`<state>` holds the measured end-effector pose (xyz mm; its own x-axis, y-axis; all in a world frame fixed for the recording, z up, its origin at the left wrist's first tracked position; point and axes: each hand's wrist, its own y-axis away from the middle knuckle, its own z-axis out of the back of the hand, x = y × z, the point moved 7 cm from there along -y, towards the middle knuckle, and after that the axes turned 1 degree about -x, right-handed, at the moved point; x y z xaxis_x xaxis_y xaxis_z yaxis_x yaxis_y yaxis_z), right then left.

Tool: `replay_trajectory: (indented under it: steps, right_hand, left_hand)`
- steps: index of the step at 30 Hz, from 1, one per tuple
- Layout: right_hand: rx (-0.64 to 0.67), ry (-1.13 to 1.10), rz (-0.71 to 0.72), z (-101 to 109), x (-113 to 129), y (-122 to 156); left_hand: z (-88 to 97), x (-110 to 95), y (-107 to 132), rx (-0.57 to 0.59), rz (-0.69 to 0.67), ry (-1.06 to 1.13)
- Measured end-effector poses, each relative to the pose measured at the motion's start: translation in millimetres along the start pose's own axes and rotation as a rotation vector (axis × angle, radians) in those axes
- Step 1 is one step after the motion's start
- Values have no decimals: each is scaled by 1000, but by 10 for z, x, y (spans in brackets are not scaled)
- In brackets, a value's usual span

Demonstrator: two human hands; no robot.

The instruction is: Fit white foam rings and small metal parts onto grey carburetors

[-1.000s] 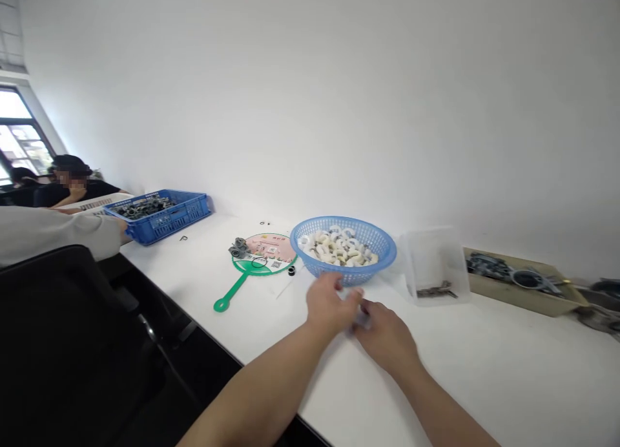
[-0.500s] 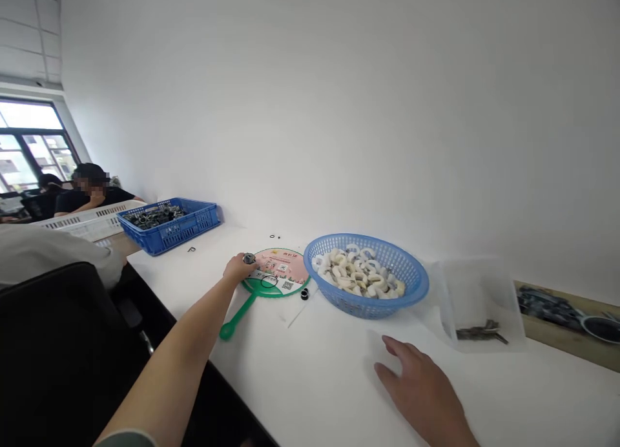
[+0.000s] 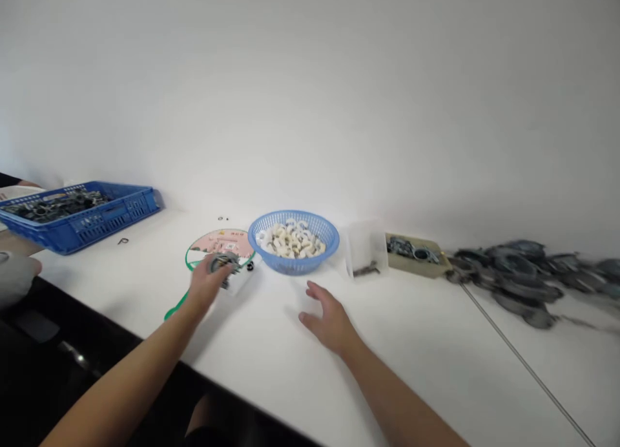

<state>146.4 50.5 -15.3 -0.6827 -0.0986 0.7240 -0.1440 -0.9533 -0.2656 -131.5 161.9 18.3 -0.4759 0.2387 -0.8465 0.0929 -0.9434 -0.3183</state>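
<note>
Pinching a small grey metal part [image 3: 223, 263], the left hand [image 3: 206, 287] holds it just over the fan [image 3: 217, 243]. Right of this grip, the right hand [image 3: 329, 318] hovers spread and empty above the surface [image 3: 436, 343], the blue basket [image 3: 296, 266] just beyond it. The part is picked up, joined to nothing yet.

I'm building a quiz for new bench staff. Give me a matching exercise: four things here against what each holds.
Column one:
1. left hand
2. right hand
3. round blue basket
4. blue crate

Column two:
a. dark metal parts
b. white rings
c. small grey metal part
d. nothing, open

Pairs: 1-c, 2-d, 3-b, 4-a.
</note>
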Motion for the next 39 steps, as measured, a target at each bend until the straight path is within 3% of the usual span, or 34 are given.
replay_trajectory:
  steps: [2, 4, 6, 9, 11, 15, 19, 27, 30, 33, 35, 37, 39]
  right_hand:
    - [120, -214, 49, -33, 70, 133]
    - [199, -375, 123, -10, 147, 283]
    - [188, -458, 177, 88, 179, 418]
    - [27, -413, 105, 310, 68, 546]
    - [-68, -338, 36, 446, -33, 585]
    - [-25, -268, -13, 523, -157, 539]
    - [38, -267, -16, 481, -193, 470]
    - [-24, -100, -43, 460, -142, 487]
    - [-20, -91, -48, 454, -159, 474]
    - [-14, -95, -63, 440, -188, 464]
    - [-12, -97, -65, 432, -198, 460]
    - [-13, -94, -59, 432, -201, 457]
    - [-11, -93, -61, 436, -206, 457]
  left_hand:
    - [-381, -270, 497, 200, -33, 121]
    - [-803, -588, 929, 473, -41, 463]
    - [-1116, -813, 1194, 608, 19, 655]
    - [-1506, -990, 1367, 751, 72, 775]
    - [-1709, -1005, 1383, 785, 63, 787]
    - [-1962, -870, 1334, 743, 27, 621]
    - [-1947, -814, 1312, 691, -48, 517]
    - [-1572, -885, 1252, 375, -341, 118]
    - [-1310, -947, 978, 203, -345, 75]
    - [-1049, -1167, 525, 19, -402, -23]
    - [-1079, -1305, 167, 66, -410, -254]
    - [-1292, -1302, -159, 296, -356, -571]
    - [-1453, -1270, -406, 408, -332, -671]
